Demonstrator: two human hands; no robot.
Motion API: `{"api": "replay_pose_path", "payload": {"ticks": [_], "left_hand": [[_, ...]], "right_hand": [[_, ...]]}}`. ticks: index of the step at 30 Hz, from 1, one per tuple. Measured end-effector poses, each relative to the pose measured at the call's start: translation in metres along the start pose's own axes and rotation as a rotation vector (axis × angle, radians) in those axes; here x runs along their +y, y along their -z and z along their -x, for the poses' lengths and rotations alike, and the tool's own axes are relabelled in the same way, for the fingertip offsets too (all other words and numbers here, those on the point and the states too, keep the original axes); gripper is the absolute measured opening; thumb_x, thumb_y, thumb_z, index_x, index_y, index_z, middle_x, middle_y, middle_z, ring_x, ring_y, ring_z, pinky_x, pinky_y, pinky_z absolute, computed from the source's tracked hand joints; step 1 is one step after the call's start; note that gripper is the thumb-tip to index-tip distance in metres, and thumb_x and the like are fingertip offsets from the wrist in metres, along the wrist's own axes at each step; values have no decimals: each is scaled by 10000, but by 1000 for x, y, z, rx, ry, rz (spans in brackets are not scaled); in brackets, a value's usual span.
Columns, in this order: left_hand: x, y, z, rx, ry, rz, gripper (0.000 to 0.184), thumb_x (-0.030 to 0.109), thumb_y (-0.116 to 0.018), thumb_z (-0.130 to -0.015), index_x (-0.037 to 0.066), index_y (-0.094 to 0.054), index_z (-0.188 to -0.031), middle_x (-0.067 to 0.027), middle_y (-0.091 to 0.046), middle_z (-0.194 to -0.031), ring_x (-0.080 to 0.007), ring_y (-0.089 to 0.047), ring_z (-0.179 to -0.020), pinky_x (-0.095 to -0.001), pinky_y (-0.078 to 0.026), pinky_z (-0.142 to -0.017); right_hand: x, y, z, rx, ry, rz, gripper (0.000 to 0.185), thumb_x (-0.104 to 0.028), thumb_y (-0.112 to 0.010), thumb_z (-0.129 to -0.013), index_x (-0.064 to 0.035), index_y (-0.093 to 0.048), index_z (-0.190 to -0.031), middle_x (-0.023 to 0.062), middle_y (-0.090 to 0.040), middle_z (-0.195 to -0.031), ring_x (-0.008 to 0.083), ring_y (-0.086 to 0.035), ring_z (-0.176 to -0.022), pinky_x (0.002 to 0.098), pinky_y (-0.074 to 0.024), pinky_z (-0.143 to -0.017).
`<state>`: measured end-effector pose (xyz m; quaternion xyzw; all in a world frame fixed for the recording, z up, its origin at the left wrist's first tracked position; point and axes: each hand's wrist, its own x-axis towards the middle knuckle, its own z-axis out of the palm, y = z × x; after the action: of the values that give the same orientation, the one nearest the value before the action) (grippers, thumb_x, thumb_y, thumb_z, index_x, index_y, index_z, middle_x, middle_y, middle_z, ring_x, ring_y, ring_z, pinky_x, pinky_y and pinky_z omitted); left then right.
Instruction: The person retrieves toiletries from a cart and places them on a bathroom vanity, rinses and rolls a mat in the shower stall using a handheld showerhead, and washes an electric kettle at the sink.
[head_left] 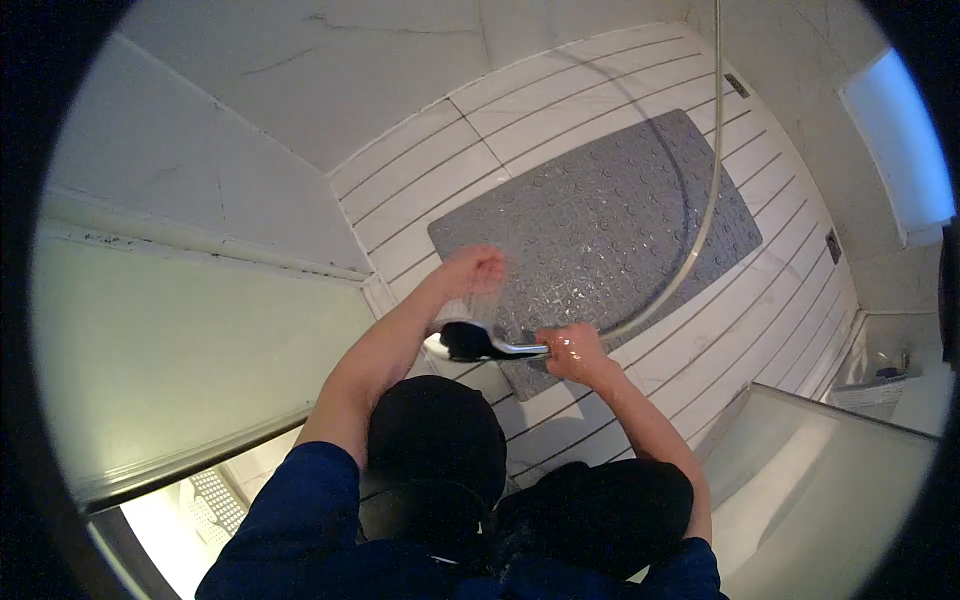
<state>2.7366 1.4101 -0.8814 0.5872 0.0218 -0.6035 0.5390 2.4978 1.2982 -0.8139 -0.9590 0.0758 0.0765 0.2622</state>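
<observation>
My right hand (575, 353) is wrapped around the handle of a chrome shower head (470, 342), and its skin looks wet. The head part, with a dark shiny back, lies to the left of that hand. My left hand (474, 272) is just beyond the shower head, fingers loosely curled, slightly blurred, with nothing visible in it. Streaks of water show between the shower head and this hand. From the handle, a pale hose (690, 262) curves up to the right. Under both hands lies a wet grey textured shower mat (590, 215).
White floor tiles with dark grooves (780, 290) surround the mat. Marble-patterned walls (390, 70) rise behind. A frosted glass panel (200, 340) stands at left, another (820, 470) at lower right. Small drain grates (737, 86) sit along the right wall. My knees are bent below.
</observation>
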Motion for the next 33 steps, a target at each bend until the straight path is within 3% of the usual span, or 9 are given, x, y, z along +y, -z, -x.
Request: {"api": "replay_pose_path", "payload": {"ticks": [7, 10, 12, 16, 20, 24, 26, 30, 33], "left_hand": [[-27, 48, 1, -152, 182, -6, 230, 273, -553, -875, 96, -572, -1020, -29, -594, -859, -174, -608, -773, -371, -522, -661], [-40, 20, -12, -215, 128, -64, 215, 244, -572, -864, 94, -567, -1018, -33, -585, -859, -165, -599, -752, -341, -517, -627], [-31, -18, 7, -58, 50, -191, 216, 228, -580, -860, 93, -560, -1026, -37, -579, -867, -159, -594, -746, -323, -510, -612], [-44, -51, 6, -175, 136, -273, 277, 282, -582, -869, 97, -546, -1072, -41, -570, -908, -159, -590, -783, -332, -509, -631], [-45, -87, 22, -339, 174, -238, 313, 346, -525, -899, 101, -552, -1093, -40, -563, -922, -160, -585, -797, -320, -503, -679], [-43, -91, 9, -301, 84, -373, 311, 319, -502, -915, 100, -546, -1131, -64, -574, -1021, -199, -600, -887, -345, -512, -743], [-40, -82, -2, -332, 64, -146, 325, 310, -512, -913, 92, -530, -1153, -72, -568, -1042, -203, -595, -904, -348, -514, -752], [-11, -112, 0, -371, -91, 361, 387, 321, -495, -912, 55, -481, -1192, -94, -554, -1066, -210, -563, -944, -375, -493, -794], [30, -152, 24, -428, -287, 348, 506, 365, -427, -925, 42, -352, -1307, -155, -505, -1216, -286, -489, -1137, -479, -388, -986]], "right_hand": [[25, 13, -13, -143, -70, 177, 129, -166, -594, -602, -133, -634, -720, 141, -599, -620, 343, -610, -643, 457, -484, -596], [45, 25, 11, -146, -239, 250, 148, -175, -604, -589, -128, -651, -721, 143, -610, -636, 346, -616, -652, 449, -494, -604], [40, 12, 35, -242, -160, 275, 146, -182, -610, -581, -124, -647, -709, 147, -610, -636, 344, -619, -658, 449, -495, -603], [34, 23, 66, -448, -112, 272, 163, -190, -619, -571, -118, -647, -715, 148, -613, -649, 334, -624, -674, 443, -497, -614], [84, 71, 104, -73, -597, 384, 133, -148, -610, -586, -115, -648, -709, 145, -592, -640, 334, -611, -667, 441, -492, -615], [124, 110, 130, 121, -718, 462, 105, -127, -604, -595, -98, -627, -694, 142, -603, -649, 332, -605, -665, 435, -486, -573], [114, 122, 124, 134, -765, 415, 149, -124, -619, -591, -114, -647, -738, 137, -614, -681, 325, -614, -690, 417, -496, -599], [58, 109, 83, 190, -463, 172, 167, -112, -594, -566, -118, -612, -732, 136, -605, -647, 329, -611, -674, 442, -481, -575], [25, 99, 60, 168, -337, 62, 180, -117, -596, -582, -131, -611, -761, 131, -606, -642, 357, -595, -629, 461, -476, -562]]}}
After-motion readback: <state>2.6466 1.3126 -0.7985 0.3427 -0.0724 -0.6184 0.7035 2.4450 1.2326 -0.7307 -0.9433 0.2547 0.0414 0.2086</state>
